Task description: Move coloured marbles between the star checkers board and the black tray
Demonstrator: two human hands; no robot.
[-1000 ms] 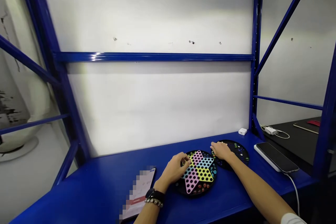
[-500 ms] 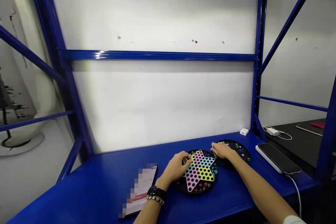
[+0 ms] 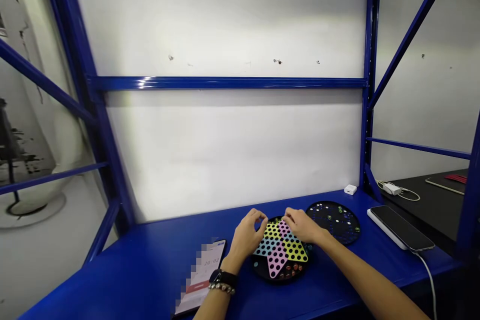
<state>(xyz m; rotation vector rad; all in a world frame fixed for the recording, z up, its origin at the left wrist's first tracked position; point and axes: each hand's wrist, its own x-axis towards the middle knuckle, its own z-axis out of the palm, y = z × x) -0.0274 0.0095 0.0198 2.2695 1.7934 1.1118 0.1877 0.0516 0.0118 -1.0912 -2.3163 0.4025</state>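
A round black Chinese checkers board (image 3: 278, 254) with a pink, yellow and blue star full of holes lies on the blue shelf. My left hand (image 3: 247, 235) is over its left edge, fingers curled and thumb close to the forefinger; whatever they hold is hidden. Above the star's far tip, my right hand (image 3: 303, 225) has its fingers pinched together, and I cannot make out what is in them. Orange-red marbles (image 3: 294, 271) sit in the board's near rim. Behind my right hand, a round black tray (image 3: 323, 212) holds scattered white, green and blue marbles.
A phone (image 3: 202, 272) with a lit timer screen lies left of my left forearm. On the right, another phone (image 3: 401, 227) rests on a white block with a cable (image 3: 427, 275). A small white case (image 3: 350, 189) stands at the back. Blue rack posts (image 3: 369, 85) frame the shelf.
My right hand has moved left from the black tray to over the star board's far tip. My left hand has stayed at the board's left side, shifting slightly.
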